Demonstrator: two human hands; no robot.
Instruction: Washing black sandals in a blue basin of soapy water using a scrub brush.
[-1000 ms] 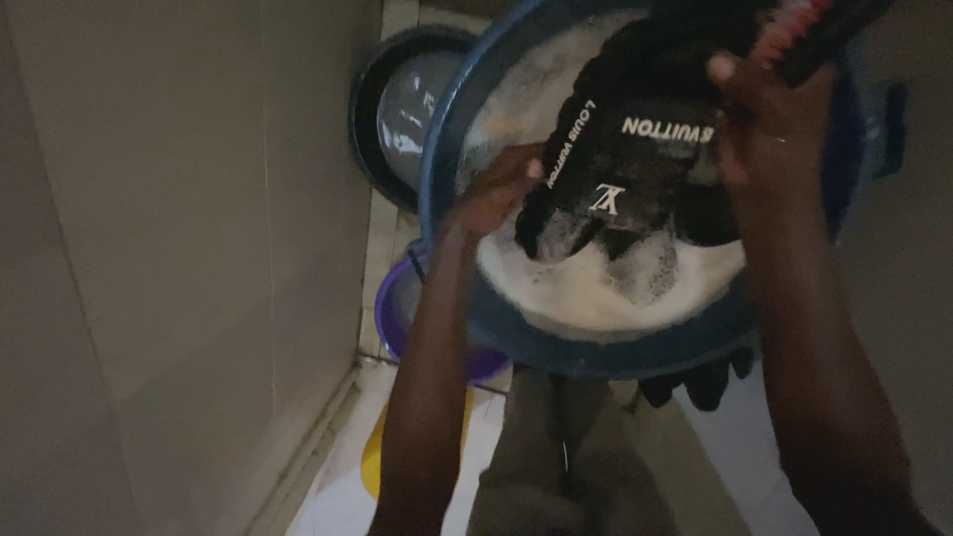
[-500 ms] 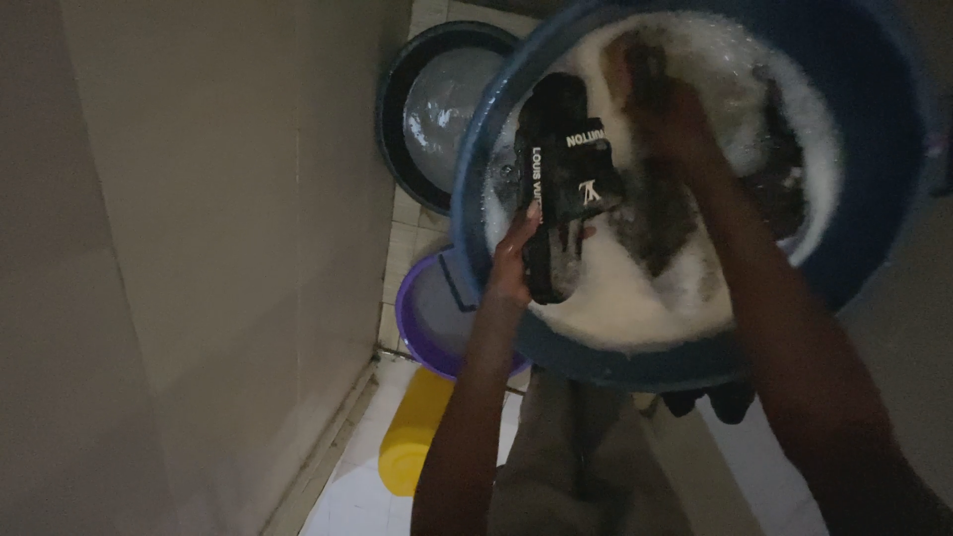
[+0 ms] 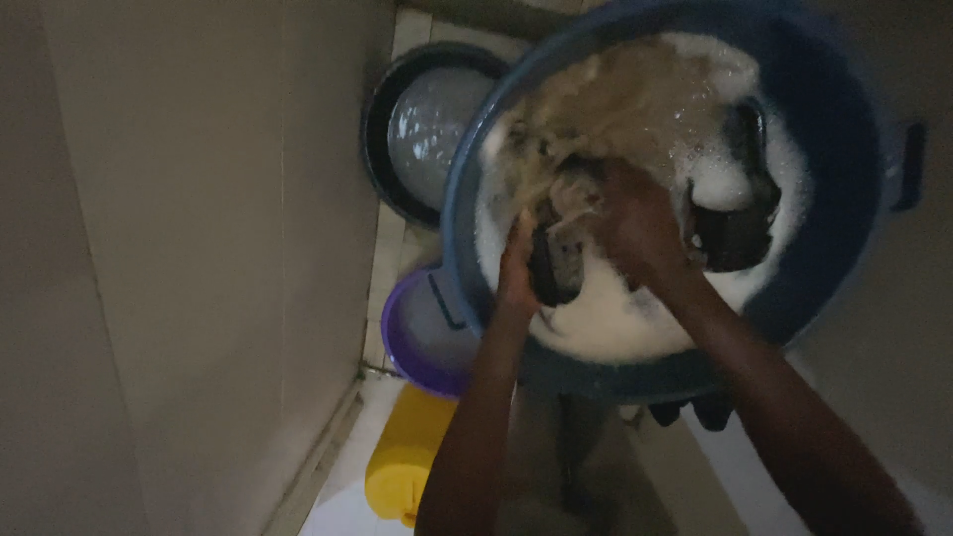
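Both hands worked low in a large blue basin [image 3: 854, 179] filled with soapy water, white foam [image 3: 615, 323] heaped along its near side and murky brownish water [image 3: 635, 99] toward the far side. The left hand [image 3: 518, 270] was curled around the near edge of a dark garment [image 3: 558, 260], fingers closed on it. The right hand [image 3: 635, 223] pressed on the same piece from the other side, clenched over a bunched fold, knuckles up and wet with suds. The garment sat half submerged at the middle of the basin, between the two hands. A second dark item [image 3: 735, 223] lay in the foam just to the right, against the basin wall.

To the left of the basin, a dark round tub [image 3: 382, 149] holding pale water stood close by a plain wall [image 3: 179, 248]. Nearer, a purple bowl [image 3: 407, 352] was tucked partly under the basin's rim, and a yellow container [image 3: 402, 467] lay on the pale floor [image 3: 342, 511] below it.

The scene was dim, so detail in the fabric was hard to read. The suds would probably have made the cloth slippery, so either grip could have slid off the fold. Hard rubbing near the rim could have slopped foam over the near edge onto the floor and the bowl beneath. The basin looked heavily loaded, and leaning on one side might have tipped or shifted it.
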